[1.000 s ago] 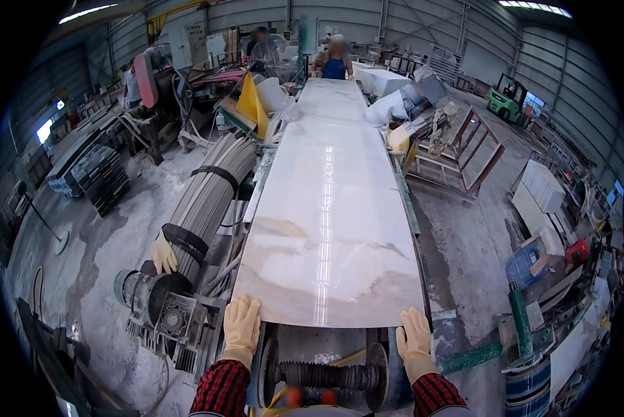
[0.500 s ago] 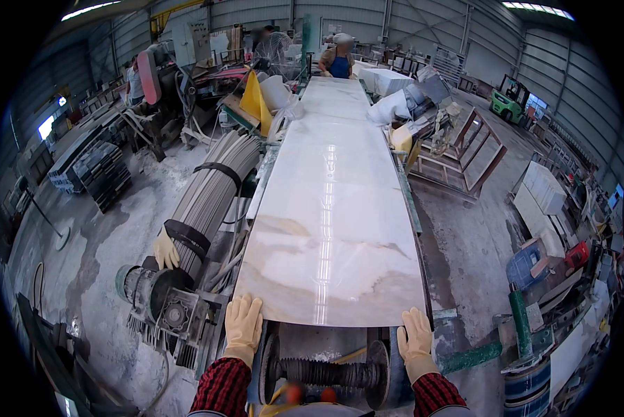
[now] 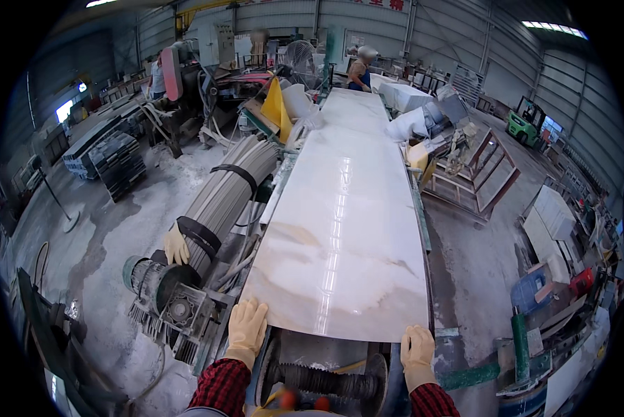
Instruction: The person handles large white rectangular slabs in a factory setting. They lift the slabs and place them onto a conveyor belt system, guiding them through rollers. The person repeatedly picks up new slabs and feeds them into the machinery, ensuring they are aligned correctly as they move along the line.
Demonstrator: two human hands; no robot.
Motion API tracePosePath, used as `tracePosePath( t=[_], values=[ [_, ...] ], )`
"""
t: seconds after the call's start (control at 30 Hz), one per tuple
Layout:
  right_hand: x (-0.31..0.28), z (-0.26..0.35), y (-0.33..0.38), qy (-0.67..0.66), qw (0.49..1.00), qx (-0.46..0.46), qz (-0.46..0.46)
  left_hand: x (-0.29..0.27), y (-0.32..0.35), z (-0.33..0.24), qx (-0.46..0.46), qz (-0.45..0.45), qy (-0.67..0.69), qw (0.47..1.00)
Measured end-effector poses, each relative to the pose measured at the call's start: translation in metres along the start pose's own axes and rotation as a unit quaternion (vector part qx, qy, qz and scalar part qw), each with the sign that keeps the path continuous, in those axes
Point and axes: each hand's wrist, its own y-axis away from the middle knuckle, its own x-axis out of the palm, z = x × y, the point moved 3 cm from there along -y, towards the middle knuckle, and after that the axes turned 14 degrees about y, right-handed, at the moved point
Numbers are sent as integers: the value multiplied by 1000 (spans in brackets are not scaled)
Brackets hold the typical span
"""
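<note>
While your gloved left hand (image 3: 247,330) lies spread flat over the near left corner of the white, tan-veined slab (image 3: 339,250), your gloved right hand (image 3: 417,354) sits at its near right corner with fingers bent; whether that one grips the edge, you cannot tell from here. The slab stretches away ahead of and between your hands. Just left of your left hand stands a motor (image 3: 162,285), and beyond it a strapped bundle of long strips (image 3: 232,187) with a loose glove (image 3: 176,244) against its near end. Farther ahead of that hand, a yellow sheet (image 3: 276,111) leans beside the slab. To your right hand's right rises a green post (image 3: 521,347), with a blue container (image 3: 530,292) past it; well ahead on that side is a rusty frame (image 3: 478,181). A co-worker (image 3: 360,73) stands at the far end.

The slab's near edge runs from hand to hand, and below it a gap opens above a ribbed roller (image 3: 326,380). Ahead and right of your right hand, grey floor (image 3: 464,271) runs alongside the slab.
</note>
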Motion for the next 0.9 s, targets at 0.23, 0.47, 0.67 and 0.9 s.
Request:
tracePosePath(
  t=[0.23,0.47,0.67,0.9],
  values=[
    [-3,9,-7,67,995,-41,-55,-6,9,3,0,-5,-7,1000],
    [-9,5,-7,43,998,-28,-23,2,4,-1,-17,37,-4,999],
    [-8,11,-5,51,996,-53,-41,-10,2,-5,-7,2,13,1000],
    [4,1,13,57,998,-25,9,-16,4,-6,-7,-27,18,999]
  ],
)
